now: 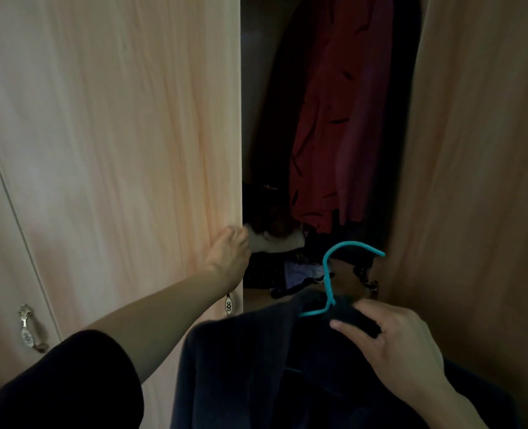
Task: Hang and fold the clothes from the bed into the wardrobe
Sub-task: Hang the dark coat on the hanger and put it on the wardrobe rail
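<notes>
Head view: the left hand (230, 252) was found with fingers curled round the edge of the pale wood-grain wardrobe door (117, 134). The dark navy fabric garment (256, 366), carried on a thin teal hanger (329, 274), was gripped at its collar by the right hand (392, 342) in front of the opening. A long red garment (334, 119) was hung inside.

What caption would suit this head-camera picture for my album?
Left hand grips the edge of the wardrobe door; right hand holds a dark garment on a teal hanger.

Qty: teal hanger (329, 274) x1; dark garment (250, 373) x1; red garment (334, 119) x1; door handles (28, 329) x2; hands x2, i.e. left hand (228, 252), right hand (402, 345).
</notes>
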Demonstrator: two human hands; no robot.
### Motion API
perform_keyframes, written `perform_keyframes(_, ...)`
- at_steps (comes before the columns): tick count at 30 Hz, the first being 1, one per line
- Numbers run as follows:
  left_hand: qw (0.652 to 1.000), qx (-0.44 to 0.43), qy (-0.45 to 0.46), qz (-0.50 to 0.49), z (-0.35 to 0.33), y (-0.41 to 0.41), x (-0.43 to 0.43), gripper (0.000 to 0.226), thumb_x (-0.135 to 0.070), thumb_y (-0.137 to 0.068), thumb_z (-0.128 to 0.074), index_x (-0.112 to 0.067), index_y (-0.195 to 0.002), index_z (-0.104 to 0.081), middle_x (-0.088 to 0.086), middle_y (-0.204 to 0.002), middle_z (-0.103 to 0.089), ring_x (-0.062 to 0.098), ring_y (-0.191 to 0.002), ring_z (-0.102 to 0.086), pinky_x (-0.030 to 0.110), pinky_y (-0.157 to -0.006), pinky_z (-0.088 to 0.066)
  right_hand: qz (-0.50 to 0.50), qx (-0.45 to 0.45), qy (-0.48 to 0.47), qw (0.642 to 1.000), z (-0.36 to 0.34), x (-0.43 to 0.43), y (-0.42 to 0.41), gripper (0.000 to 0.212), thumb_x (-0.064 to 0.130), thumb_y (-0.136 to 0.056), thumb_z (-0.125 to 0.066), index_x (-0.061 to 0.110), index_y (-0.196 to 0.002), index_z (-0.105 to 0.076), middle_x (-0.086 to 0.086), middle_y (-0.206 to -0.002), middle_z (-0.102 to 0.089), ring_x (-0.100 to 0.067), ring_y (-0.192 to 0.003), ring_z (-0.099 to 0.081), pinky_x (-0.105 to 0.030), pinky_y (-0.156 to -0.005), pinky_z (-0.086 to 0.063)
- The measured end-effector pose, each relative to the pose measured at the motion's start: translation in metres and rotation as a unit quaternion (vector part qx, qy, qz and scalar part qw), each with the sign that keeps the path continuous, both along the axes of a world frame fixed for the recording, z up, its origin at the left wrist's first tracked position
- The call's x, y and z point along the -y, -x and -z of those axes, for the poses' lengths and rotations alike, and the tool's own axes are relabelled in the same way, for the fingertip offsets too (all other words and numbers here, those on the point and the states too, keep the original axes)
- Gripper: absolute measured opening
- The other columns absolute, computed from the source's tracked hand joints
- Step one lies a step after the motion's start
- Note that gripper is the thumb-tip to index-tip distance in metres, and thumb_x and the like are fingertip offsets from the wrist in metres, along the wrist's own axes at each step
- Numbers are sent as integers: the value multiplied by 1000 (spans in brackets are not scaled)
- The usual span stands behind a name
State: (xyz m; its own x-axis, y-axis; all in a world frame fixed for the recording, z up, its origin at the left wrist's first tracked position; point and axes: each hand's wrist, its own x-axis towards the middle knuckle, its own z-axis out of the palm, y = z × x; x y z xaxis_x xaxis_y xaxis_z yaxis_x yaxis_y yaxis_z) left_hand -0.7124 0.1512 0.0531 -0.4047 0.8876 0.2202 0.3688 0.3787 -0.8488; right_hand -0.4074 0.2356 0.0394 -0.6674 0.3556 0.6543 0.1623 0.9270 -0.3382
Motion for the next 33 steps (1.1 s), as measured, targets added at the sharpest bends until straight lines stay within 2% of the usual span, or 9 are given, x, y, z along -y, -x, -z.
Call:
perform_keyframes(4, 1000, -4, 10, -11, 2, -1, -7, 53, -41, -95, -44, -12, -139, -50, 14, -141, -43, 33, -130, -32, 45, -91, -36, 6, 2, 6, 1000, 2, 3, 3, 31, 60, -79, -61, 29, -74, -63, 12, -57, -53, -4, -48, -50, -11, -37, -30)
perform_keyframes(8, 1000, -1, -2, 23, 4, -4, -1, 51, -39, -94, -45, -12, -137, -49, 10, -141, -45, 30, -131, -33, 45, -95, -34, 15, 3, 11, 1000, 8, 1, 2, 37, 66, -79, -55, 30, -76, -63, 14, -61, -56, -6, -54, -55, -22, -41, -44)
perform_keyframes(11, 999, 5, -12, 48, 9, -7, 8, 52, -36, -93, -45, -9, -137, -46, 17, -144, -40, 32, -134, -33, 46, -101, -33, 11, -2, 14, 1000, 10, 0, -1, 39, 65, -79, -54, 28, -76, -63, 13, -61, -56, -7, -53, -54, -21, -42, -44)
perform_keyframes(14, 997, 14, -15, 75, 10, -16, 18, 44, -34, -93, -44, -9, -129, -54, 15, -135, -47, 34, -132, -33, 46, -102, -33, -4, 13, 24, 1000, 12, 0, -5, 36, 64, -81, -54, 30, -77, -63, 13, -63, -57, -5, -54, -55, -24, -44, -47)
perform_keyframes(16, 996, 13, -14, 84, 12, -23, 25, 44, -32, -96, -41, -8, -131, -54, 16, -139, -45, 35, -137, -26, 47, -106, -31, -7, 4, 19, 1000, 13, 0, -9, 33, 63, -83, -56, 31, -74, -61, 15, -61, -55, -4, -53, -54, -22, -43, -45)
perform_keyframes(21, 996, 24, -11, 83, 7, -57, 42, 41, -26, -99, -37, -10, -132, -55, 14, -144, -42, 33, -142, -21, 46, -110, -28, -46, -23, 12, 999, 15, -4, -30, 45, 70, -84, -48, 29, -78, -65, 14, -64, -59, -4, -55, -57, -27, -46, -48)
perform_keyframes(27, 999, 20, -38, -13, 15, -109, 64, 47, -27, -101, -36, -6, -143, -42, 15, -150, -33, 32, -144, -17, 53, -115, -20, -111, -30, 23, 993, 19, -4, -63, 46, 71, -83, -49, 29, -83, -67, 15, -69, -61, -5, -58, -59, -30, -48, -50)
perform_keyframes(33, 997, 26, -44, -52, 14, -144, 90, 49, -27, -100, -40, -7, -145, -40, 14, -151, -33, 30, -147, -16, 51, -114, -23, -161, -38, 27, 986, 18, -2, -88, 40, 69, -83, -52, 31, -80, -64, 17, -67, -58, -5, -57, -57, -32, -46, -49)
